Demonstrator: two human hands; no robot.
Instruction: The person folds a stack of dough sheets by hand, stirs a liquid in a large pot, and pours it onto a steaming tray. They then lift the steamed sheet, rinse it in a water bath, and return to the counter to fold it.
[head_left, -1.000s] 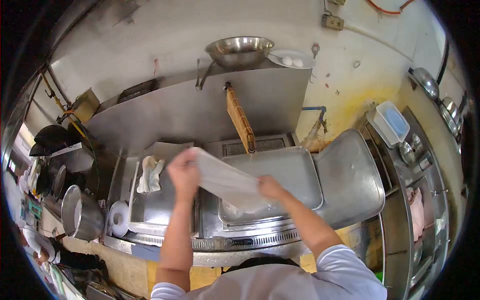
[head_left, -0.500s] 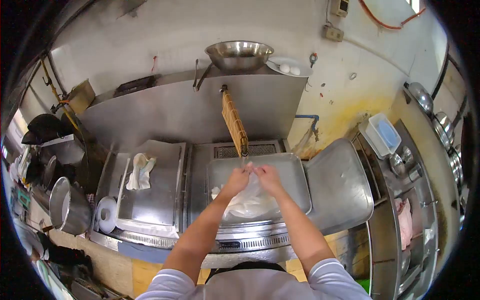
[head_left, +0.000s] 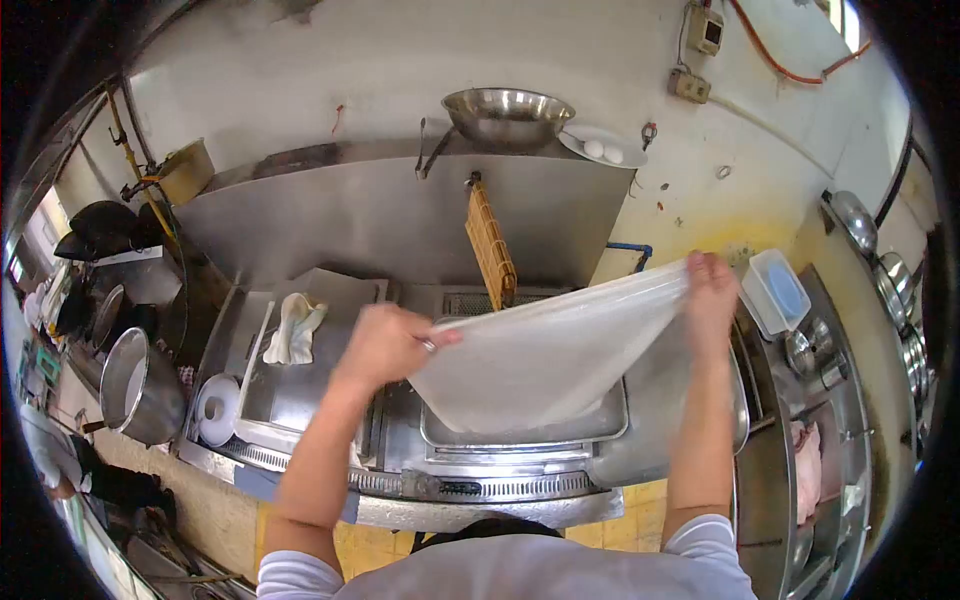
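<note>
A whitish, partly see-through cloth or sheet [head_left: 540, 365] is stretched between my two hands above a metal tray [head_left: 610, 425]. My left hand [head_left: 392, 345] is closed on its left upper corner, with a ring on one finger. Higher up on the right, my right hand [head_left: 710, 285] pinches the other upper corner. The sheet's top edge slants up to the right, and its lower part hangs over the tray, hiding much of it. Behind the sheet, a rolled bamboo mat [head_left: 490, 248] hangs from the metal backsplash.
A crumpled cloth [head_left: 295, 328] lies on the left metal counter. Beside it are a white ring-shaped lid [head_left: 217, 410] and a large pot [head_left: 142, 387]. A steel bowl [head_left: 508, 118] and a plate with eggs [head_left: 604, 150] stand on the ledge. Another person [head_left: 60, 460] is at far left.
My hands have moved from close together over the tray to wide apart, the right one up and rightward. The bunched sheet is now spread and lifted. The view has shifted slightly.
</note>
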